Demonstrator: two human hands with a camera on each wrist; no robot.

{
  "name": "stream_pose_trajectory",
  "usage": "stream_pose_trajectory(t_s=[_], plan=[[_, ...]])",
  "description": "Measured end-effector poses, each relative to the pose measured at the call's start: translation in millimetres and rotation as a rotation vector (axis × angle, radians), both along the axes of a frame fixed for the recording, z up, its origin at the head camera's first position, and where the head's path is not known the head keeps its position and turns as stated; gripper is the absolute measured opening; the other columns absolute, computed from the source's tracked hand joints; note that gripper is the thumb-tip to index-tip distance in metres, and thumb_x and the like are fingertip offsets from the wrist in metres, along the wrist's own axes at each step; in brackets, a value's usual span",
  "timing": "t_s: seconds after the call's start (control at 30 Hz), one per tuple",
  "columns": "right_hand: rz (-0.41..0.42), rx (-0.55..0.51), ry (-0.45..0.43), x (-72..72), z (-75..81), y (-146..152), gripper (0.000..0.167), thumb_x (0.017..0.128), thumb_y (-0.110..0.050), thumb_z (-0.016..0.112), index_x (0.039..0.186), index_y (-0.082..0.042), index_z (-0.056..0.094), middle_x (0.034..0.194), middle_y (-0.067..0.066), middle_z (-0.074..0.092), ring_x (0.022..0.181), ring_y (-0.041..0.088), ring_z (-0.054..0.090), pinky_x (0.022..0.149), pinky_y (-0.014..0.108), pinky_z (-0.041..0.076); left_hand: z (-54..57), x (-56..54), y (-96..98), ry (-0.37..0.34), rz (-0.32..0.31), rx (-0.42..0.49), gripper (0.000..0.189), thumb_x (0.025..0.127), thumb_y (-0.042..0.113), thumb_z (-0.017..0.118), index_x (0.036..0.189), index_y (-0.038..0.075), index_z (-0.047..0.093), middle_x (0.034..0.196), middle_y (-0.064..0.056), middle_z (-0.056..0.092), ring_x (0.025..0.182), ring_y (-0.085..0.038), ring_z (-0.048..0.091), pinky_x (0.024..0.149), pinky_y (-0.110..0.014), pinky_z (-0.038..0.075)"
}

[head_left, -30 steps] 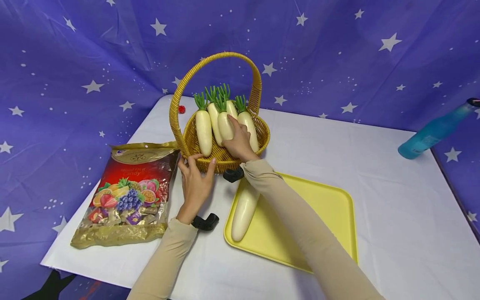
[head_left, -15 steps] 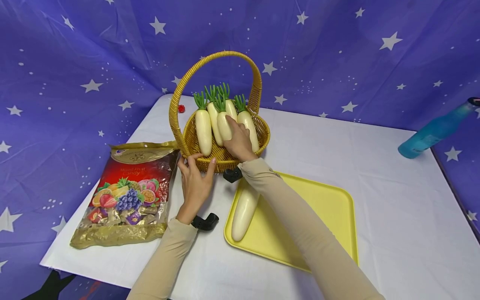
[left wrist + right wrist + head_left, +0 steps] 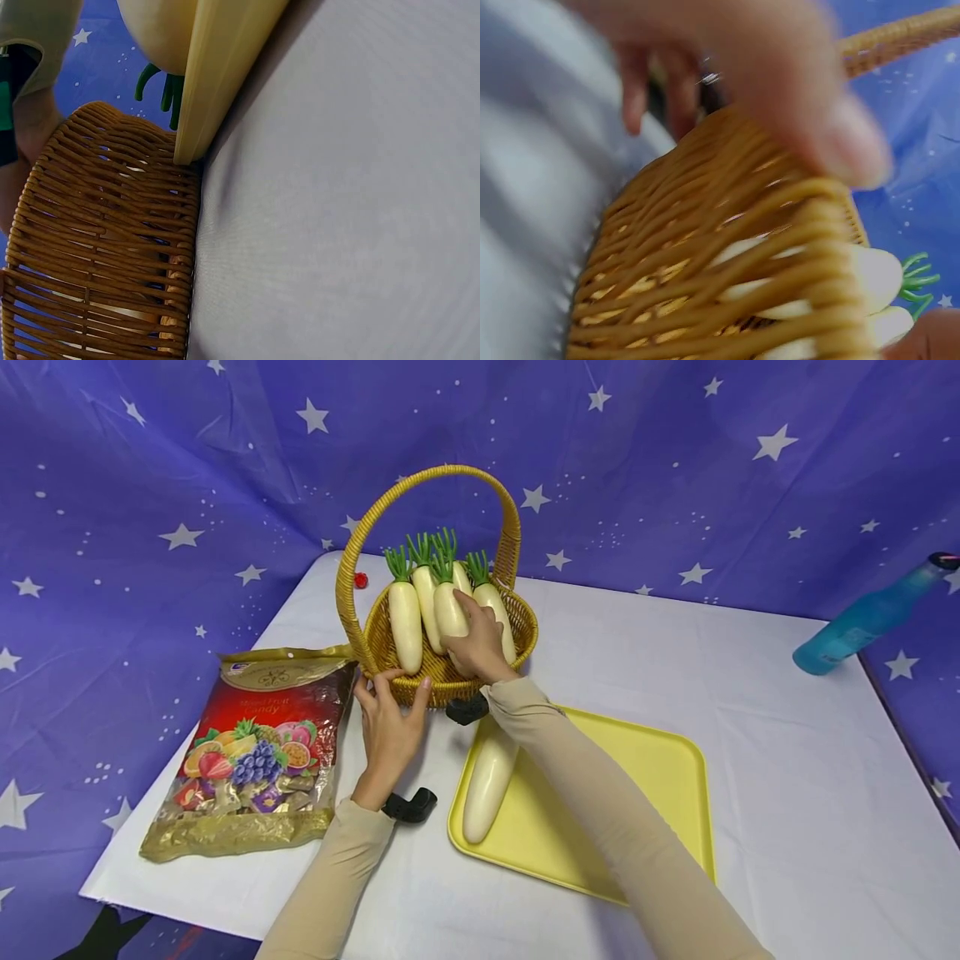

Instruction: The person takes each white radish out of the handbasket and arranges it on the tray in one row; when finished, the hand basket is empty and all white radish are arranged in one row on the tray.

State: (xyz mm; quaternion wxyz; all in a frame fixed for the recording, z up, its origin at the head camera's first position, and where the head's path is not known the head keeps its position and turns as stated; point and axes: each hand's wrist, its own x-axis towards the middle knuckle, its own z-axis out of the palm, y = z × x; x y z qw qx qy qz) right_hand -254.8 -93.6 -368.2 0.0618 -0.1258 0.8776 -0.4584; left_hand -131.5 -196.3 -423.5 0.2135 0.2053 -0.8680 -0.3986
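Several white radishes with green tops stand in the yellow wicker basket (image 3: 459,697). My right hand (image 3: 480,643) reaches over the near rim and grips the front white radish (image 3: 452,610), thumb on one side and fingers on the other. Near the basket's left front, my left hand (image 3: 392,722) touches the rim, its index finger bent over the edge and its thumb extended along the outside. The right wrist view shows that thumb (image 3: 847,142) large against the wickerwork. Another white radish (image 3: 491,785) lies on the yellow tray (image 3: 645,777), its top hidden under the right sleeve.
A bag of mixed fruit candy (image 3: 258,752) lies left of the basket. At the table's right edge leans a blue bottle (image 3: 862,622). Behind the basket's left side is a small red object (image 3: 361,580). The yellow tray's edge (image 3: 225,67) stands close to the basket.
The view has shifted very slightly. Both hands, the basket and the radishes stay practically where they were.
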Motion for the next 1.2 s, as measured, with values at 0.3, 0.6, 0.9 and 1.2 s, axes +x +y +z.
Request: stream_pose_trajectory(t_s=[0.3,0.6,0.9,1.2], plan=[[0.116,-0.324,-0.13,4.0,13.6,27.8,0.074,0.082,-0.01,0.062,0.141,-0.036,0.026,0.131,0.012,0.039,0.101,0.024,0.052,0.074,0.033,0.047,-1.4,-0.3,1.9,-0.007,0.002,0.009,0.054,0.083,0.063,0.046,0.118,0.022,0.043,0.142,-0.02,0.015,0.106,-0.044,0.047,0.077,-0.049,0.039],[-0.031,-0.739,-0.113,22.5,35.4,90.9,0.059,0.084,0.008,0.049,0.135,-0.02,0.042,0.103,0.003,0.051,0.07,0.006,0.056,0.057,0.024,0.052,-0.8,-1.0,3.4,0.004,-0.013,0.013,0.055,0.083,0.062,0.046,0.119,0.021,0.043,0.142,-0.02,0.014,0.106,-0.043,0.047,0.077,-0.048,0.039],[-0.041,-0.609,-0.151,23.9,19.6,88.2,0.055,0.084,0.004,0.052,0.134,-0.017,0.041,0.12,0.018,0.045,0.08,0.014,0.059,0.075,0.035,0.052,-0.9,-0.4,-0.6,0.002,-0.016,0.011,0.055,0.083,0.061,0.047,0.12,0.02,0.042,0.142,-0.021,0.013,0.105,-0.044,0.047,0.076,-0.049,0.039],[-0.017,-0.558,-0.183,24.2,17.8,75.0,0.054,0.085,-0.001,0.054,0.135,-0.011,0.037,0.123,0.019,0.044,0.087,0.012,0.056,0.082,0.034,0.05,-1.8,0.2,-1.4,0.001,-0.016,0.0,0.054,0.084,0.061,0.046,0.119,0.02,0.042,0.141,-0.023,0.015,0.098,-0.043,0.049,0.071,-0.047,0.039]])
